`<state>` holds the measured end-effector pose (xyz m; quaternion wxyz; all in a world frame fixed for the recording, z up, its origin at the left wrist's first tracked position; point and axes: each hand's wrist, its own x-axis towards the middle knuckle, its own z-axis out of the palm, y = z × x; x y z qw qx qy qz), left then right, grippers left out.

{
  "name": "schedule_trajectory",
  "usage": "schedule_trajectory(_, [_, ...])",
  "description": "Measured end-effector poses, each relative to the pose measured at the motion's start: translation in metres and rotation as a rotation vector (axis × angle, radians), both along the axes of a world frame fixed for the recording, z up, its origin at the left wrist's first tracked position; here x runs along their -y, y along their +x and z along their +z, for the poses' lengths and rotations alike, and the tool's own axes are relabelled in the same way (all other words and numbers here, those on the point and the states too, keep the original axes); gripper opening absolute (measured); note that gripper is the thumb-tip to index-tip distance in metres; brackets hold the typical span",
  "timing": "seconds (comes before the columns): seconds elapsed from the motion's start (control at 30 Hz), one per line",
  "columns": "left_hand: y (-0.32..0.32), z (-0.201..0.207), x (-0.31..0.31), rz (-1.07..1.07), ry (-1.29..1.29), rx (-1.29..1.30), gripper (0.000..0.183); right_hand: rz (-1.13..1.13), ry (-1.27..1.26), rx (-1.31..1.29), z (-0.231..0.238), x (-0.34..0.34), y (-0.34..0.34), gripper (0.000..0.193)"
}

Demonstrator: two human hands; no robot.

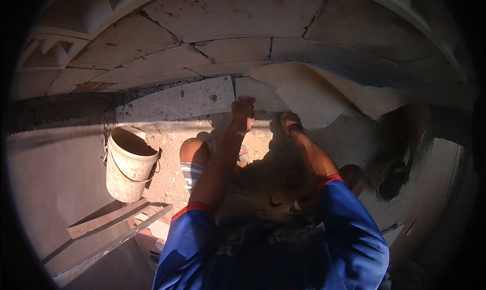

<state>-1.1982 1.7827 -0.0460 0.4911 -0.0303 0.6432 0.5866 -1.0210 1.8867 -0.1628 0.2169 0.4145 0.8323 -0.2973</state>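
Both my arms reach toward the foot of a tiled wall. My left hand (243, 112) is closed at the lower left of a pale grey tile piece (263, 93). My right hand (290, 121), with a dark band at its wrist, is curled near that piece's lower right end. Whatever the fingers of either hand hold is hidden. Left of the piece, a long white speckled tile (177, 101) stands along the base of the wall. Close above my right hand hangs the lower part of a large curled beige sheet (319, 100).
A dirty white bucket (130, 171) with a wire handle stands at the left. Below it lie a wooden strip (106, 220) and a long straight bar (114, 245). A dark, round-mouthed container (392, 181) sits at the right, in shadow. Sandy debris covers the ground (169, 161).
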Motion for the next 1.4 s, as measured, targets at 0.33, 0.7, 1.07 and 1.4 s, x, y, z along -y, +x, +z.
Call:
schedule_trajectory(0.33, [-0.032,-0.035,-0.081,0.148,-0.036,-0.092,0.015,-0.069,0.028,0.011,-0.063,0.01,0.006,0.022])
schedule_trajectory(0.7, [-0.024,-0.016,-0.068,0.085,0.056,-0.276,0.009,-0.066,0.082,-0.145,-0.082,0.008,0.022,0.02])
schedule_trajectory(1.07, [0.023,0.002,-0.037,-0.091,0.086,-0.518,0.016,-0.293,0.187,-0.399,-0.098,0.031,0.035,0.021])
schedule_trajectory(1.4, [0.007,-0.011,-0.038,-0.146,0.067,-0.798,0.022,-0.428,0.146,-0.193,-0.137,0.031,0.014,0.033])
